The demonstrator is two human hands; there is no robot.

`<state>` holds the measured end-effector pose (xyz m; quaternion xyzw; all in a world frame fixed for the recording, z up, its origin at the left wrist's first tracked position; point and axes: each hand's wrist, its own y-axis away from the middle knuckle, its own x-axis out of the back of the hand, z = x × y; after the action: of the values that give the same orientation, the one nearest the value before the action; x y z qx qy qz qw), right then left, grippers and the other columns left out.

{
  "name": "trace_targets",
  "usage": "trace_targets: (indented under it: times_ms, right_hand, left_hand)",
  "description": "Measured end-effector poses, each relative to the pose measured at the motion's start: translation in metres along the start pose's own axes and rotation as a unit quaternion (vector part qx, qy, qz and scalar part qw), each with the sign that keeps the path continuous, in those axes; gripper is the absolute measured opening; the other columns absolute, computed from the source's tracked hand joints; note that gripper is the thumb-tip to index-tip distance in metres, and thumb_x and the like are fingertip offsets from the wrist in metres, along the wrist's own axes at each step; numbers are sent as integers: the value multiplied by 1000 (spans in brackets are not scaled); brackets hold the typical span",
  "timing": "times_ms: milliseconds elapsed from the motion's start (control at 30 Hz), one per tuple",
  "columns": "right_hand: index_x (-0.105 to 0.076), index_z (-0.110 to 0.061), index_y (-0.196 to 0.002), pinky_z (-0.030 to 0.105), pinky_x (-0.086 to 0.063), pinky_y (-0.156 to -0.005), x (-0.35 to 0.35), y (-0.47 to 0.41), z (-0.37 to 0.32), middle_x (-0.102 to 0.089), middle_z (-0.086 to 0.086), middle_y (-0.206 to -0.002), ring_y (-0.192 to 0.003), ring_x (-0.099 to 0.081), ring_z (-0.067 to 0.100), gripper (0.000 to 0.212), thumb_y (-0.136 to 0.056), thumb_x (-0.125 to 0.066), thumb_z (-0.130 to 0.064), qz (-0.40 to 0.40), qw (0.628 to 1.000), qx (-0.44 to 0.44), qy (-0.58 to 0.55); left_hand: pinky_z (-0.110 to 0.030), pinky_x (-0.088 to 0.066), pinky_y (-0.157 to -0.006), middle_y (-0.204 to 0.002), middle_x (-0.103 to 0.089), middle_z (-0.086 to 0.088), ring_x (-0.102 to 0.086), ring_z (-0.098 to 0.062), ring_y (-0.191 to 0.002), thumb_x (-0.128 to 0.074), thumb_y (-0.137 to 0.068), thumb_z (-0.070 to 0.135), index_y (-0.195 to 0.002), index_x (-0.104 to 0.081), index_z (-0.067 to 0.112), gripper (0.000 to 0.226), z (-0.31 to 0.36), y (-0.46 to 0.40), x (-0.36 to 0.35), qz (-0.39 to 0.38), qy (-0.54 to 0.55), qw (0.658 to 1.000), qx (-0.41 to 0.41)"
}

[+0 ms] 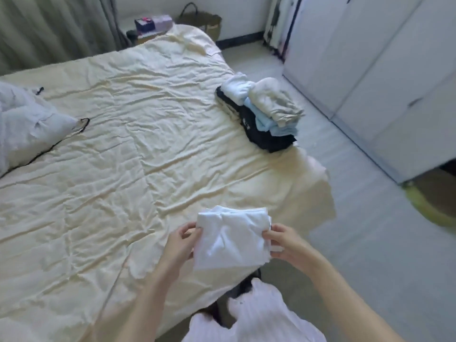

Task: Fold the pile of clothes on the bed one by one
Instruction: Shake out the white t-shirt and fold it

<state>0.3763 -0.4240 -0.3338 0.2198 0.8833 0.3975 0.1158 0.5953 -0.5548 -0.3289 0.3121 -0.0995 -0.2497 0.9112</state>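
Note:
A folded white garment [232, 238] is held in the air above the near right corner of the bed [111, 149]. My left hand [181, 243] grips its left edge with curled fingers. My right hand [283, 243] pinches its right edge. A stack of folded clothes [261, 114], black, light blue, white and beige, sits at the bed's right edge. A crumpled pale blue-white garment [27, 124] with a black hanger lies at the far left of the bed.
The bed carries a wrinkled cream sheet. White wardrobe doors [385, 70] stand at the right across a grey floor. A woven basket [204, 21] and a nightstand with boxes [150, 25] stand behind the bed. Curtains [49, 25] hang at the back left.

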Motion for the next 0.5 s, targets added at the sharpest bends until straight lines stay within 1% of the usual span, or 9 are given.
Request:
trace_targets:
  times_ms: [33, 100, 167, 233, 300, 367, 500]
  right_hand:
    - [-63, -9, -96, 32, -53, -66, 19, 9, 3, -69, 1, -80, -73, -65, 14, 8, -88, -61, -9, 33, 999, 9, -33]
    - [-61, -9, -94, 31, -52, -62, 54, 26, 9, -66, 3, -80, -71, -63, 15, 8, -88, -58, -4, 85, 992, 28, -89]
    - [-60, -9, -94, 27, -51, -56, 85, 42, 17, -67, 0, -75, -66, -63, 14, 8, -89, -57, -5, 115, 984, 42, -127]
    - [-61, -8, -101, 26, -50, -55, 115, 53, 28, -70, -2, -76, -66, -65, 12, 12, -89, -58, -8, 138, 977, 52, -157]
    - [-61, -7, -106, 27, -49, -60, 145, 59, 42, -69, 0, -83, -69, -65, 14, 18, -88, -58, -10, 154, 970, 50, -183]
    - [-61, -8, -107, 27, -47, -63, 173, 60, 55, -68, 1, -84, -71, -62, 15, 19, -88, -59, -10, 169, 963, 36, -209]
    - [-61, -8, -102, 28, -45, -59, 240, 56, 75, -68, 1, -79, -67, -61, 16, 15, -87, -60, -7, 163, 953, 8, -256]
  left_hand:
    - [-32, -56, -64, -76, -73, 2, -69, -12, -70, -58, -92, 16, -92, -69, 23, 13, 10, -3, -19, -33, -18, 999, -13]
    - [-29, -56, -63, -78, -73, 1, -69, -11, -72, -57, -93, 15, -96, -68, 22, 13, 29, -7, -58, -91, -48, 994, -33]
    - [-27, -55, -62, -80, -73, 0, -69, -11, -74, -56, -93, 15, -99, -67, 20, 13, 41, -9, -96, -135, -81, 986, -49]
    - [-24, -53, -60, -83, -73, 1, -70, -11, -76, -55, -94, 16, -99, -66, 22, 13, 46, -9, -132, -164, -107, 979, -52]
    - [-25, -53, -61, -90, -73, -1, -70, -15, -82, -55, -94, 18, -102, -65, 22, 14, 43, -8, -167, -179, -123, 975, -39]
    - [-26, -54, -62, -93, -72, -4, -70, -18, -85, -54, -95, 17, -103, -65, 21, 15, 36, -7, -200, -189, -135, 973, -22]
    - [-31, -55, -67, -94, -71, -6, -69, -20, -84, -53, -95, 17, -104, -65, 18, 15, 22, -14, -277, -181, -160, 970, 16]
